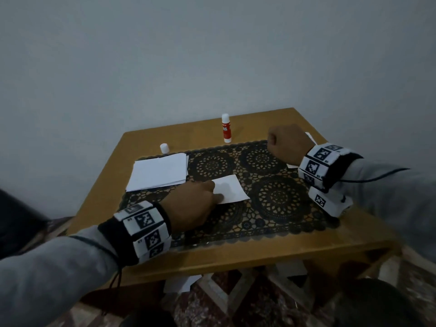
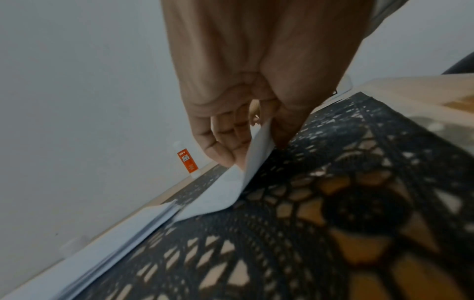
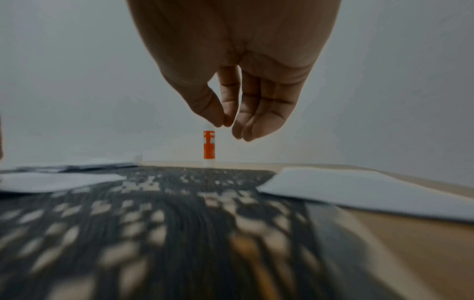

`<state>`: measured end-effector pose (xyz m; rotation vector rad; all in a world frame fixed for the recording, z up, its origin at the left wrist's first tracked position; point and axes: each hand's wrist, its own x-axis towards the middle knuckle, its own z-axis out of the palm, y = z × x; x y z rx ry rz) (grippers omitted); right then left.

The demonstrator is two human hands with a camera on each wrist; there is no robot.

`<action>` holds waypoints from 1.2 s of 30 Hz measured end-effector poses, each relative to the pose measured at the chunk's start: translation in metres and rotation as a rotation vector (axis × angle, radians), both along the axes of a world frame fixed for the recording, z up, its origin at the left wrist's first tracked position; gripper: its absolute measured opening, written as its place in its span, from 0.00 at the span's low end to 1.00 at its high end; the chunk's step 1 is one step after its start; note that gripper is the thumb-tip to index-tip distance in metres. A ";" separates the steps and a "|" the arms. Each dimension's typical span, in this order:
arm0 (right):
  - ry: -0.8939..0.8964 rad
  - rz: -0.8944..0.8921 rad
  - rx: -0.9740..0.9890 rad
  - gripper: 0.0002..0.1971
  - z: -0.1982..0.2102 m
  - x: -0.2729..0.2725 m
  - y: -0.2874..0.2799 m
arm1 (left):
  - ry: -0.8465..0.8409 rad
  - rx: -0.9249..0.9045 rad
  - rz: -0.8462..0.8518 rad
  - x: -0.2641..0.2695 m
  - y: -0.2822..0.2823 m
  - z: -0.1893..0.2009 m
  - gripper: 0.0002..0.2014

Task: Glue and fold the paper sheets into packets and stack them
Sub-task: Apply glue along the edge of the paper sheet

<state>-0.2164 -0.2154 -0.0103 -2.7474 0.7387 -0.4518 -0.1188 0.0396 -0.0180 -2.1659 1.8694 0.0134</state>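
Note:
A single white sheet (image 1: 232,190) lies in the middle of the black lace mat (image 1: 278,197). My left hand (image 1: 195,204) pinches its near-left edge; in the left wrist view the hand (image 2: 246,146) holds that edge of the sheet (image 2: 218,196) lifted off the mat. A stack of white sheets (image 1: 158,172) lies at the left. The red-and-white glue stick (image 1: 226,128) stands upright and uncapped at the back. My right hand (image 1: 286,143) hovers over the mat's far right. The right wrist view shows this hand (image 3: 228,123) with loosely curled fingers holding nothing. Folded white packets (image 3: 359,188) lie beneath it.
The glue cap (image 1: 164,147) stands behind the sheet stack. The small wooden table (image 1: 259,246) sits against a plain wall. Patterned carpet shows below the table's front edge, and some white paper lies under the table.

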 end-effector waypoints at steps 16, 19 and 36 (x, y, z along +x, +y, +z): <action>0.000 -0.119 0.307 0.15 -0.005 0.139 0.011 | 0.018 0.019 -0.055 0.011 -0.005 -0.014 0.28; 0.026 -0.120 0.251 0.09 -0.003 0.146 0.010 | 0.063 0.018 -0.044 0.004 0.002 -0.015 0.29; 0.168 0.428 0.077 0.15 0.020 0.084 0.076 | 0.256 0.029 0.069 -0.023 0.026 -0.005 0.34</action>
